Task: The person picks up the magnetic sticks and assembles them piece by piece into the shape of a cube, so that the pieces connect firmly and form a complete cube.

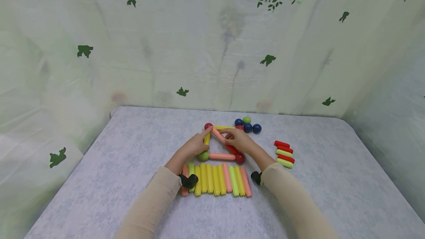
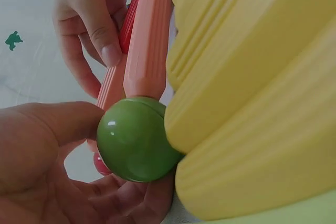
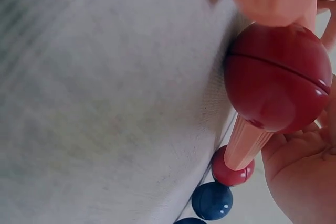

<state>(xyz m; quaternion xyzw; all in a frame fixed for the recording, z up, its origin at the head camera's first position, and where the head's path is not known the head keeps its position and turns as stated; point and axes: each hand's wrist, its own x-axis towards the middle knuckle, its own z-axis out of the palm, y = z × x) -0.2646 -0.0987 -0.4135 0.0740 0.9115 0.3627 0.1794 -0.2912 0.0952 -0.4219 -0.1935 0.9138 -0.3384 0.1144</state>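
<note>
Sticks and balls form a four-sided frame on the table. A pink stick (image 1: pixel 217 134) and a red stick (image 1: pixel 232 149) lie diagonally across it. My right hand (image 1: pixel 239 140) pinches the diagonal pink stick near its meeting with the red one. My left hand (image 1: pixel 195 145) lies along the frame's left yellow stick (image 1: pixel 207 139), its index finger extended to the far-left red ball (image 1: pixel 208 125). Its thumb is beside the green ball (image 2: pixel 137 139) in the left wrist view. Another red ball (image 3: pixel 278 77) sits at the near right corner, beside my right hand.
A row of yellow, pink and light green sticks (image 1: pixel 216 180) lies in front of the frame. Blue balls (image 1: pixel 256 128) and a green ball (image 1: pixel 246 120) stand behind it. Short red and light green sticks (image 1: pixel 284 154) lie at the right.
</note>
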